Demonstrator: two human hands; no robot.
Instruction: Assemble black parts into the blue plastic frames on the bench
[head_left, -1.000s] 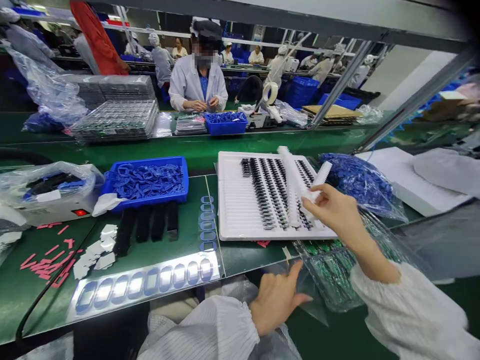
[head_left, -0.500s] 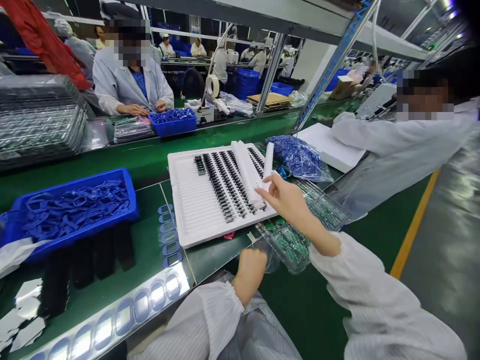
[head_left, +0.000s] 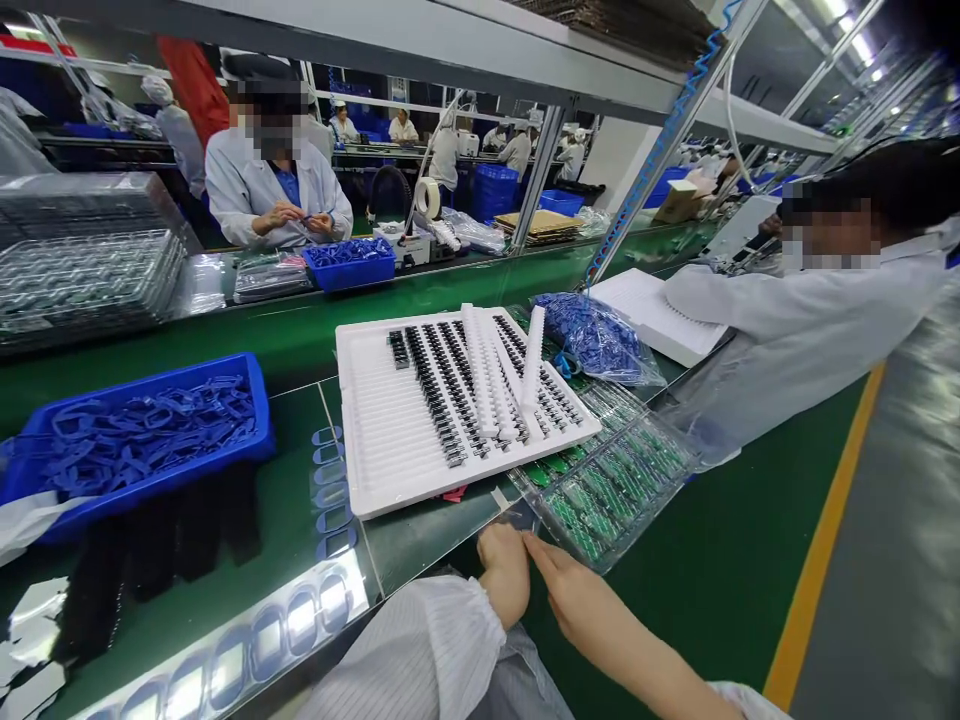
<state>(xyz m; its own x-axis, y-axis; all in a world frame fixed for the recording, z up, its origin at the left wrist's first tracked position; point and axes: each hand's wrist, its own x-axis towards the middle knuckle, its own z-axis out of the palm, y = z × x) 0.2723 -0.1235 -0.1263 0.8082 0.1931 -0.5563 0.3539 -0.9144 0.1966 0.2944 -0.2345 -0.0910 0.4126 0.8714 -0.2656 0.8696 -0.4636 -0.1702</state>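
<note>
My left hand (head_left: 504, 565) is curled closed at the bench's front edge; whatever it may hold is hidden. Against it, or very close, are the fingertips of my right hand (head_left: 574, 590), pressed together, and I cannot make out anything between them. Just beyond both hands lies a white tray (head_left: 382, 420) with rows of small black parts (head_left: 436, 395) standing in its grooves. Several white notched strips (head_left: 532, 360) rest loose across the tray's right part. Right of the tray, a clear plastic tray of green circuit boards (head_left: 600, 500) juts over the bench edge.
A blue bin (head_left: 259, 400) of blue frame-shaped pieces stands at left. Blue rings on film (head_left: 330, 490) lie beside the tray. A bag of blue pieces (head_left: 592, 335) sits behind it. A co-worker's sleeve (head_left: 720, 310) reaches in from the right; another person (head_left: 277, 190) works opposite.
My right hand has left the white strips on the tray and come down and back to my left hand. The strip it was touching now lies on the tray. My left hand stays low.
</note>
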